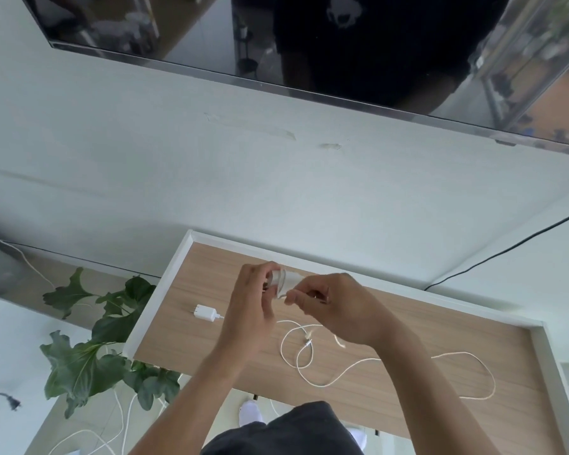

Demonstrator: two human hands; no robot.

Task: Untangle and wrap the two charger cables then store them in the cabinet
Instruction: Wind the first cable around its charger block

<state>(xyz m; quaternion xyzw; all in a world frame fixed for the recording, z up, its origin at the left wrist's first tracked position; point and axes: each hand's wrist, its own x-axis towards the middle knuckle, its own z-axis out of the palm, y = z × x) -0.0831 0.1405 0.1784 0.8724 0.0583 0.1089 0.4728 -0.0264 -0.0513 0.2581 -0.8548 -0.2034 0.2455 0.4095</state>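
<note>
Above the wooden cabinet top, my left hand grips a white charger plug with white cable wound round it. My right hand pinches that cable close to the plug. A second white charger plug lies on the wood to the left of my left hand. Its loose white cable loops across the top and trails in a wide curve towards the right end.
The cabinet top has a raised white rim. A leafy green plant stands left of it, with white cords on the floor. A wall-mounted television hangs above. A black cable runs down the wall at the right.
</note>
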